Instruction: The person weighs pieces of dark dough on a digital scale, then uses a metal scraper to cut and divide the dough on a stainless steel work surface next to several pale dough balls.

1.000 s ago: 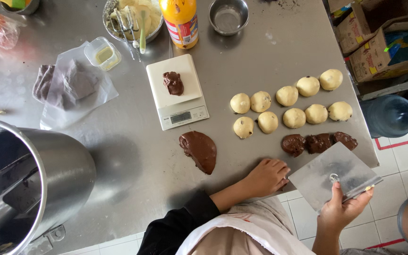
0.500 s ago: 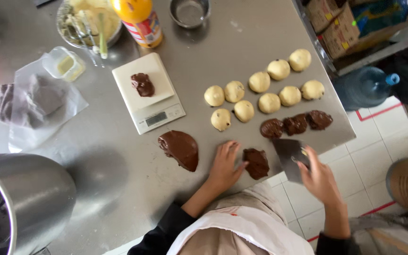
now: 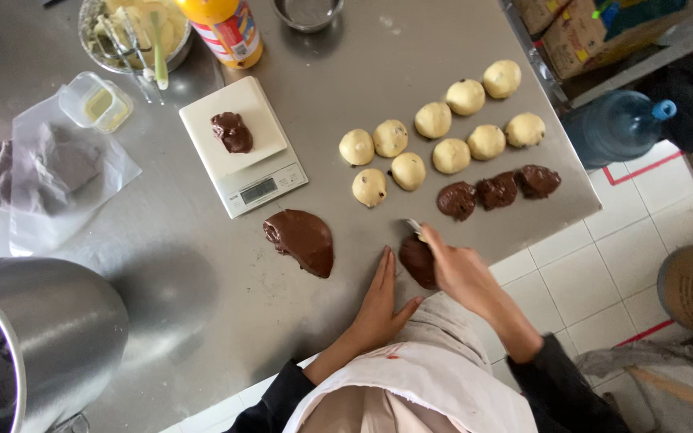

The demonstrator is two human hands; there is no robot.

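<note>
My left hand [image 3: 380, 301] lies flat on the steel counter [image 3: 202, 265] near its front edge, fingers straight and together, holding nothing, just beside a small dark dough piece [image 3: 415, 261]. My right hand [image 3: 460, 269] covers that piece from the other side, fingers curled on a scraper [image 3: 415, 228] whose blade barely shows. Bare brushed metal lies between it and the soft, glossy chocolate slab [image 3: 302, 239]. Round pale balls [image 3: 431, 120] sit toward the right edge.

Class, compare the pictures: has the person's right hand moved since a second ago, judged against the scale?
Yes. The right hand has moved from off the table edge towards the scale, onto the table, and now lies over a small dark dough piece beside the left hand.
</note>
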